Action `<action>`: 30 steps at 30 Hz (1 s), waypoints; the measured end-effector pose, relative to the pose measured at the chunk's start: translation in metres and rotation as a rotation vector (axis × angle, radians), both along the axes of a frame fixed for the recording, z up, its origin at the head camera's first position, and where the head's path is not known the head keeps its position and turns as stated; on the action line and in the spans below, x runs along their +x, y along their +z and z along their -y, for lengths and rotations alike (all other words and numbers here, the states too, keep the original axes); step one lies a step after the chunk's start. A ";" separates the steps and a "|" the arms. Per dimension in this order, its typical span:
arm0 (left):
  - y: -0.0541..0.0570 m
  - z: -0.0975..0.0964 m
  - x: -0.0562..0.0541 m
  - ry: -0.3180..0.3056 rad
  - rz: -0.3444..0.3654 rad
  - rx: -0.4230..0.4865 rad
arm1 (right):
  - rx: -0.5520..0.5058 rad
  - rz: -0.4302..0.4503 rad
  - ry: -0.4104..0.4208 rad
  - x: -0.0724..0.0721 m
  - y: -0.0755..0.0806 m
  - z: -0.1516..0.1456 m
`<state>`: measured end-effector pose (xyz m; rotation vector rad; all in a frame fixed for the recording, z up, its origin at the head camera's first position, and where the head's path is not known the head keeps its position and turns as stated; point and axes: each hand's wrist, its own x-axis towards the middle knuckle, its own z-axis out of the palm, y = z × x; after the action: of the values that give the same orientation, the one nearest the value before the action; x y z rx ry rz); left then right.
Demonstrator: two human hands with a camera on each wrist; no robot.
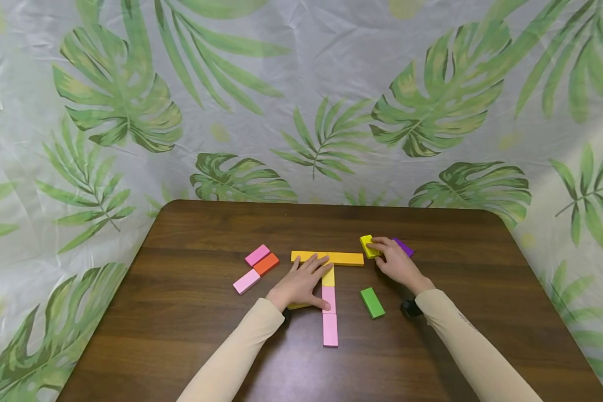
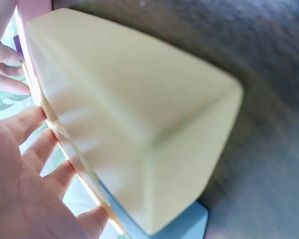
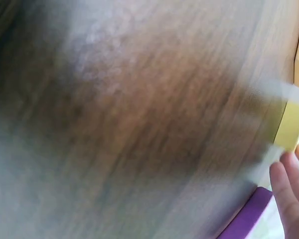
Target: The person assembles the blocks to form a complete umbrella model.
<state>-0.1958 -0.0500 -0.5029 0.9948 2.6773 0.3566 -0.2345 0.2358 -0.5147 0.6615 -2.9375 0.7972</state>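
Observation:
My left hand (image 1: pixel 301 282) lies spread over a T of flat blocks, fingertips on the left orange block (image 1: pixel 301 255) of its crossbar. The right orange block (image 1: pixel 347 259) continues that bar. Down the stem run a yellow-orange block (image 1: pixel 329 275), a pink block (image 1: pixel 329 296) partly under my left thumb, and another pink block (image 1: pixel 330 330). To the right of the bar, my right hand (image 1: pixel 396 262) pinches a yellow block (image 1: pixel 366 245), also visible beside the fingertips in the right wrist view. A purple block (image 1: pixel 403 247) lies partly behind that hand.
A green block (image 1: pixel 372 303) lies right of the stem. Two pink blocks and a red block (image 1: pixel 266 264) form a cluster on the left. Close to the left wrist camera sits a pale yellow block (image 2: pixel 139 79), with a blue block (image 2: pixel 182 224) behind it. Everything rests on a brown table (image 1: pixel 181 324).

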 end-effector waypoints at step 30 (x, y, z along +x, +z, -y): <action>-0.002 0.000 -0.001 0.005 0.012 0.007 | -0.059 -0.048 0.050 0.000 -0.005 0.002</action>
<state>-0.1966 -0.0499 -0.5045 0.9849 2.6705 0.3722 -0.2347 0.2335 -0.5197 0.7423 -2.8531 0.8561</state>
